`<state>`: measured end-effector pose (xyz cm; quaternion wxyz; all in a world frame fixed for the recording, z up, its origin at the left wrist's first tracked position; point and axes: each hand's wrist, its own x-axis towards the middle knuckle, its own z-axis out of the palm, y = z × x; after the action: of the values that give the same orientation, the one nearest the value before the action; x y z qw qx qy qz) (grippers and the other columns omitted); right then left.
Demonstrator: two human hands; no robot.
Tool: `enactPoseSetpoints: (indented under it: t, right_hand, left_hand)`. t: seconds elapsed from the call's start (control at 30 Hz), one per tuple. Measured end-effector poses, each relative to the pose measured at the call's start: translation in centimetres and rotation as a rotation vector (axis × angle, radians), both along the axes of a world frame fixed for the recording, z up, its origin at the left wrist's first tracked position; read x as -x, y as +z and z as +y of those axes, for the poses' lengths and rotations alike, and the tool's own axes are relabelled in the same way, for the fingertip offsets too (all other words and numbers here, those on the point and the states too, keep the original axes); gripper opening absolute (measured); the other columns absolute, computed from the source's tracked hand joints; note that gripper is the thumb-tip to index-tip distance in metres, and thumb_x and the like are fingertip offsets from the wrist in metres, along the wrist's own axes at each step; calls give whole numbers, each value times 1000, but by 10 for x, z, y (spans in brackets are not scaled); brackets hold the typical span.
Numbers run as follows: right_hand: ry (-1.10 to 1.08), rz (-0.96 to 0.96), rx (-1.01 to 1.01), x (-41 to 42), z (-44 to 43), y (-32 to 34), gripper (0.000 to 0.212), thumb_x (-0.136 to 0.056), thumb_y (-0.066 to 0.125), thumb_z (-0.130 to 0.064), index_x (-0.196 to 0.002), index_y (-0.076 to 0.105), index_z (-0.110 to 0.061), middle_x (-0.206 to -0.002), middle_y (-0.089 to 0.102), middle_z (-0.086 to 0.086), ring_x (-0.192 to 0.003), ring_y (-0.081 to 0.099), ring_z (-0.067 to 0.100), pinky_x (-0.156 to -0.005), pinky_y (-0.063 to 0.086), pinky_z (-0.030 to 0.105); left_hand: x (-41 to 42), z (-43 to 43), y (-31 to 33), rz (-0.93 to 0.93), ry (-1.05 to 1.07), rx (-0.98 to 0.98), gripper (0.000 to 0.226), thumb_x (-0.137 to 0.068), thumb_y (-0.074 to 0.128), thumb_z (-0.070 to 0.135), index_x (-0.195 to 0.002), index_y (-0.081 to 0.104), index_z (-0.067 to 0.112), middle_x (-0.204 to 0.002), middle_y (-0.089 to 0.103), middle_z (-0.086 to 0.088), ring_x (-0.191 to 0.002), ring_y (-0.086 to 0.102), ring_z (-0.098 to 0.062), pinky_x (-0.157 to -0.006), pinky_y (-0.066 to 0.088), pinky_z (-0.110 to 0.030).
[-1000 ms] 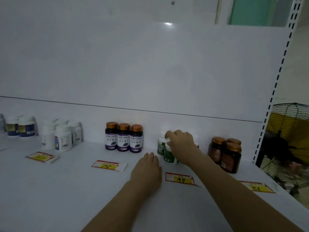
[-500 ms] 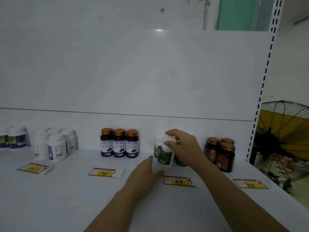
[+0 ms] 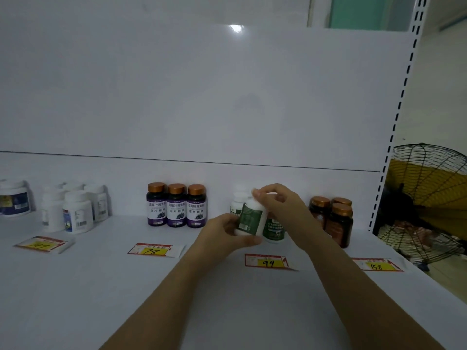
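Observation:
A white bottle with a green label [image 3: 250, 216] is lifted off the white shelf [image 3: 227, 299], tilted a little. My right hand [image 3: 280, 205] grips its cap and upper part from the right. My left hand [image 3: 223, 232] holds its lower end, thumb under the base. Two more green-label bottles stand behind it, one on the left [image 3: 237, 203] and one on the right [image 3: 274, 227], both partly hidden. A price tag reading 99 [image 3: 267, 261] lies in front.
Three purple-label bottles with copper caps [image 3: 176, 205] stand to the left, three brown bottles [image 3: 333, 219] to the right. White jars [image 3: 75, 208] and a blue-label jar [image 3: 14, 198] sit far left. Price tags [image 3: 154, 250] lie along the shelf. A fan [image 3: 429, 203] stands past the right upright.
My right hand has lifted the green-label bottle off the shelf. My left hand rose from the shelf surface and took hold of the bottle's lower end.

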<state>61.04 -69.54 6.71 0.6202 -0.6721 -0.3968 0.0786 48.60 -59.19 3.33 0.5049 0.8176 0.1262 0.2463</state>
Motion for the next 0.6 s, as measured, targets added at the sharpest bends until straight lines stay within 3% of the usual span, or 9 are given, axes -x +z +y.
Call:
enactPoseSetpoints:
  t: [0.1,0.2,0.3,0.47,0.6]
  right_hand:
    - [78,47,-45,0,-2,4,20,-84,68,-30,-98,65,-16,-99,71,7,-94,67,28,-88,55,46]
    - [207,140,-107,0,-7,7,22,-93,57,-16,-114,61,-15,-111,67,9,-105,64,26,-92,53,39]
    - [309,168,-91,0,-9,8,31,-96,51,-14,-127,56,-16,-124,63,5,-114,60,23,-97,50,39]
    - [217,-101,151,10,-12,11,33,-92,59,-25,-125,55,-25,-121,62,-1,-107,61,13,-90,54,31]
    - [58,-325,222,22,-12,6,31,-89,63,-24,-119,55,-23,-117,58,0,-106,57,16,-84,53,26]
  left_hand:
    - [0,0,0,-20,11,21,44,-69,82,21,-103,54,25,-94,69,11,-73,65,7,-59,47,-6]
    - [1,0,2,-13,-52,49,31,-76,77,20,-99,58,30,-93,69,14,-70,63,12,-59,44,-2]
    - [0,-1,2,-20,-55,19,29,-76,76,18,-97,60,28,-90,69,14,-69,63,11,-59,44,-3]
    - [-3,2,-2,-11,65,-86,50,-68,83,22,-107,53,25,-97,63,14,-88,62,-1,-68,50,-11]
    - [-4,0,-5,57,120,-292,60,-71,80,26,-123,49,21,-107,56,13,-93,51,-2,-65,40,-5]
